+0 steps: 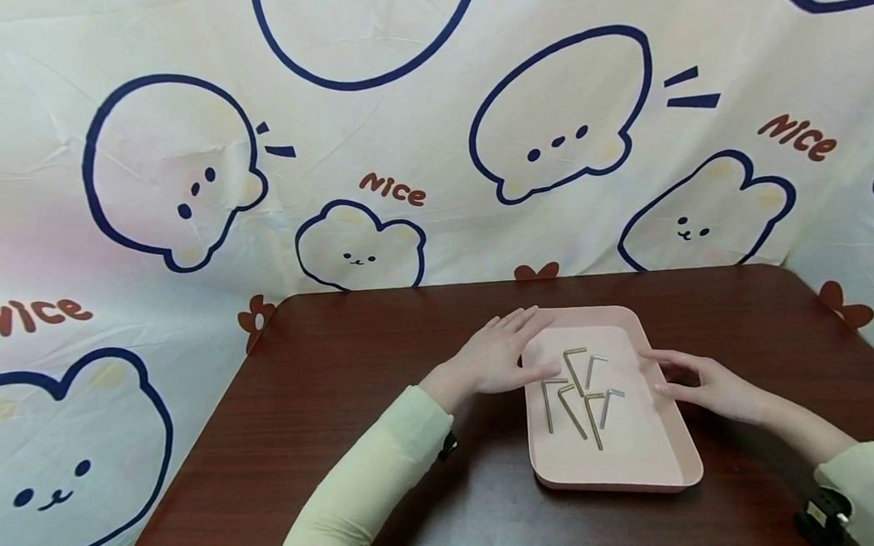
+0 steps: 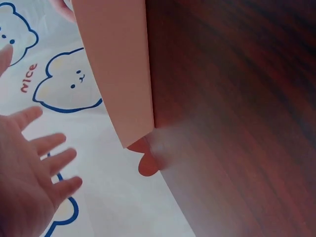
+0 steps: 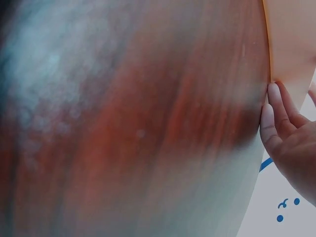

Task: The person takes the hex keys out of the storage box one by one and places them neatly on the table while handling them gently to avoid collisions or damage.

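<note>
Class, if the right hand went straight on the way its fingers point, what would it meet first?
The pink tray, at its right side wall; the right hand seems to touch it, though depth is uncertain.

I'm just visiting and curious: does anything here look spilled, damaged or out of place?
Nothing stands out. The L-shaped metal rods lie at mixed angles, but all those visible are inside the pink tray, and no spill or damage shows.
</note>
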Available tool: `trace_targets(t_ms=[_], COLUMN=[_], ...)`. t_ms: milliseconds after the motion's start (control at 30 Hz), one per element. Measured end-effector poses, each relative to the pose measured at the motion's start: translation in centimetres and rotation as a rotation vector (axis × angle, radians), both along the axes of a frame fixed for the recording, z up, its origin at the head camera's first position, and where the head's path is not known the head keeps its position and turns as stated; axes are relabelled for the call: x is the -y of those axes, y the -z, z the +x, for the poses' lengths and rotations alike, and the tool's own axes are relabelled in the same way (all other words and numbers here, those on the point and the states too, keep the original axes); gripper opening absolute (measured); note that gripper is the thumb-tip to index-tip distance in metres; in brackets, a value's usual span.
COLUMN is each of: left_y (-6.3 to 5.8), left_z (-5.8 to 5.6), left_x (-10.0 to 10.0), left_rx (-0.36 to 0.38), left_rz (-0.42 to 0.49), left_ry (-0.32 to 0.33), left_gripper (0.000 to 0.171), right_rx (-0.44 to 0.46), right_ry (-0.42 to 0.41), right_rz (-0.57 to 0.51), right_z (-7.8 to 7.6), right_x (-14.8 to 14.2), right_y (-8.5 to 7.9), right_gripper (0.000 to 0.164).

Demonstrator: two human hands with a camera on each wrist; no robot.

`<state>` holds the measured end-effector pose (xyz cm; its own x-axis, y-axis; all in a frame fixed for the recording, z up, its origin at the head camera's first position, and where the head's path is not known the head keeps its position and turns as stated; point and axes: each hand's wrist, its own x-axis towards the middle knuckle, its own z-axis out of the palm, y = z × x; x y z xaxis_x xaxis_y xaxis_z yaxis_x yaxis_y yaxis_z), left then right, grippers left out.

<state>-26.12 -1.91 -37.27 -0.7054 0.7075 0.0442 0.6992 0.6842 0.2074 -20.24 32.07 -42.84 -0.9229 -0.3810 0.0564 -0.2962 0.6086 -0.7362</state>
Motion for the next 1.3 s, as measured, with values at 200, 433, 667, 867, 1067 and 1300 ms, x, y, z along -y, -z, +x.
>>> trace_targets(t_ms=[200, 433, 667, 867, 1067, 1300], left_y=[0.3, 1.2, 2.0, 2.8, 3.6, 4.0], left_z=[-0.8, -1.5, -1.9, -2.3, -2.9, -3.4], left_x=[-0.4, -1.0, -1.4, -1.4, -1.6, -2.0], left_rx=[0.07, 0.082, 0.125, 0.179, 0.219, 0.284], left_rz=[0.029, 0.029, 0.067, 0.134, 0.192, 0.235], left_ry=[0.08, 0.144, 0.168, 0.154, 0.147, 0.153], left_gripper=[0.075, 0.066, 0.054, 0.047, 0.037, 0.025], right_rx=[0.003, 0.012, 0.013, 0.015, 0.016, 0.002], right_ry=[0.003, 0.004, 0.008, 0.008, 0.011, -0.003], right_rz=[-0.009, -0.01, -0.002, 0.004, 0.001, -0.02], right_z=[0.0, 0.0, 0.1, 0.1, 0.0, 0.0], right_x=[0.0, -0.1, 0.0, 0.1, 0.1, 0.1], right_y=[0.1, 0.3, 0.1, -0.1, -0.1, 0.1], right_gripper=[0.056, 0.056, 0.057, 0.057, 0.057, 0.056])
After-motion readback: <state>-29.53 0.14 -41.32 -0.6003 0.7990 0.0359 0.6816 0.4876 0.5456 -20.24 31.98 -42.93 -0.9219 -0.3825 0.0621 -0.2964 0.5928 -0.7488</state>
